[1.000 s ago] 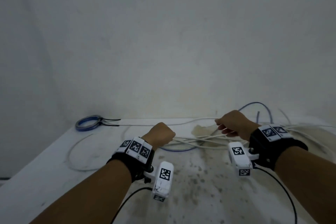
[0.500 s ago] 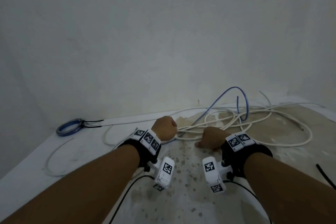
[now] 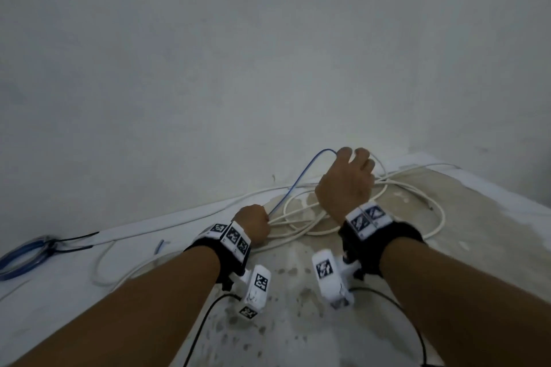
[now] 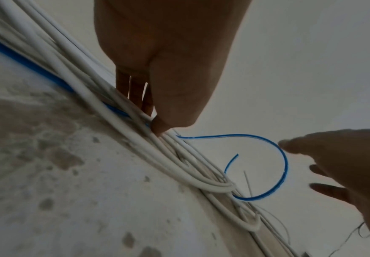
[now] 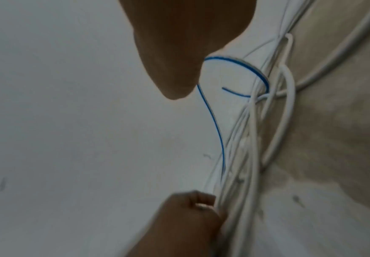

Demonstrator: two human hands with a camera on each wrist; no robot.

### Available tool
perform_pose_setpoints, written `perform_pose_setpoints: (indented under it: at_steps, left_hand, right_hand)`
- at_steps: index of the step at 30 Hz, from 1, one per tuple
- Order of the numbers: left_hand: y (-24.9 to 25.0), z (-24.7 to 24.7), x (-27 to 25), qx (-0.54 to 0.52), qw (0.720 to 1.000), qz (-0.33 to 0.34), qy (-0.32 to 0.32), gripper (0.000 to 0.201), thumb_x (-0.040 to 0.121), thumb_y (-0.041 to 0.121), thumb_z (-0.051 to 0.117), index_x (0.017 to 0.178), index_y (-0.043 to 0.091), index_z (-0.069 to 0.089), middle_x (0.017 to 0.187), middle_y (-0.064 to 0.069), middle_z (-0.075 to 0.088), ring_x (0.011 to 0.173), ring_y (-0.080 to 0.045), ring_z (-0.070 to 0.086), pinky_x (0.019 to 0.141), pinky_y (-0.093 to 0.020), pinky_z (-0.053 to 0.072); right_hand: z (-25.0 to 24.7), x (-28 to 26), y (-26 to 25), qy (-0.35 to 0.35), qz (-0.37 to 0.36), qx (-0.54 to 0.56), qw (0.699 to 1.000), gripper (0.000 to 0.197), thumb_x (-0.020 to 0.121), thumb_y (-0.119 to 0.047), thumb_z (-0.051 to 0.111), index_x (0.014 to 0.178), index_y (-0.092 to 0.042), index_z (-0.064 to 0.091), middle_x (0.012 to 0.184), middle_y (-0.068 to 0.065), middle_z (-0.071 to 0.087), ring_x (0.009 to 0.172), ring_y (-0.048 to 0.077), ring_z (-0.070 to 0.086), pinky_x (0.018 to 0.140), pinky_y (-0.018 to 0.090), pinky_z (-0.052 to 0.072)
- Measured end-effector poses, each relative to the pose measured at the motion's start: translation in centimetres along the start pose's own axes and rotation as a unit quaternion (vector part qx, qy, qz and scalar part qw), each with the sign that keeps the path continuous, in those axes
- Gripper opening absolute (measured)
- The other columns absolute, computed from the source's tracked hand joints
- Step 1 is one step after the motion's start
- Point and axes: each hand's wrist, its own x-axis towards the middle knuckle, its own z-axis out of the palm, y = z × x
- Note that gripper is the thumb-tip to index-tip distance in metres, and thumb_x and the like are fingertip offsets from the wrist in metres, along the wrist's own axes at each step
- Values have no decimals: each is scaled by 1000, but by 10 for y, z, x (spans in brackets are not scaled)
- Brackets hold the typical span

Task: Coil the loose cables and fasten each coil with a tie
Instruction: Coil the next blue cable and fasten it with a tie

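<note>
No readable txt, brand or nos. anywhere. Only b/w square marker patterns on the wrist bands and the white camera units. No letters on them.

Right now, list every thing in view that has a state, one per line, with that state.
left hand: fist gripping the gathered white strands and the blue wire.
right hand: raised at the blue wire's arch, fingers loosely spread; grip unclear.
white cable: loose loops on the table, not tied.
blue wire: uncoiled, arching up from the left fist.
blue coil: coiled at far left, a black tie around it.
</note>
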Motion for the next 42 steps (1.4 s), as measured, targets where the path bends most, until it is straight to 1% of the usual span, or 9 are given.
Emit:
perform_pose_setpoints:
  at_steps: [4,7,14,21,27,30,34,38,42]
  left_hand:
    - [-6,2,2,-33,999,6,6,23,90,22,57,104,8,69,108,-14,66,94,-23,58,87,-30,48]
    - [-13,-2,4,-109,994,-11,-9,48,92,36,58,132,14,45,122,-11,58,109,-25,56,89,-30,44]
    - [-25,-35,-8,-204,978,-3,39,89,89,48,63,152,11,13,146,-17,42,131,-32,45,100,-30,37]
    - [-23,-80,-17,-333,940,9,78,34,103,28,42,122,5,58,71,-8,65,57,-16,54,54,-24,43]
    - [-23,-118,-30,-710,690,-105,-90,54,103,42,38,108,-8,59,90,-22,72,78,-30,66,62,-32,53]
    - [-21,-123,-42,-657,725,-103,-182,65,91,55,56,110,-7,55,93,-24,69,63,-27,68,51,-29,55]
    - [-9,-129,-50,-657,742,-74,-109,12,98,2,48,91,-1,58,79,-19,62,59,-22,66,49,-24,54]
    - [-24,-137,-40,-414,909,-27,31,36,103,19,46,68,11,53,54,-5,51,56,-20,46,52,-22,42]
    - [-52,-134,-33,-231,968,45,89,47,100,37,48,58,17,53,51,-7,45,48,-21,36,59,-26,35]
  right_hand:
    - [-4,30,14,-236,48,45,969,34,97,-23,51,118,3,49,121,22,52,110,35,53,83,33,42]
    - [-4,36,2,-197,-30,121,972,24,98,-21,49,81,-4,55,88,14,62,86,33,61,67,30,39]
    - [-92,34,-74,-56,-265,291,918,27,101,-27,49,99,-13,72,50,-9,44,47,6,42,51,22,29]
    - [-129,13,-96,-59,-396,241,884,30,91,-42,65,74,-17,70,45,-10,42,45,9,41,48,19,28]
    - [-132,4,-95,-34,-375,262,889,61,98,-51,40,51,-14,29,43,-1,25,44,14,25,48,32,23]
    - [-135,-2,-102,-10,-402,239,884,60,100,-44,43,50,-18,21,41,-2,18,41,16,21,46,30,17]
    - [-128,-6,-108,21,-421,169,891,58,93,-34,50,45,-18,22,37,-1,20,39,15,21,46,27,20]
    - [-119,2,-89,44,-296,22,954,55,99,-39,39,50,-16,46,56,2,48,72,27,44,71,36,33]
    - [-107,2,-56,21,-165,-111,980,60,99,-51,31,90,-9,74,103,12,61,108,34,44,88,43,37]
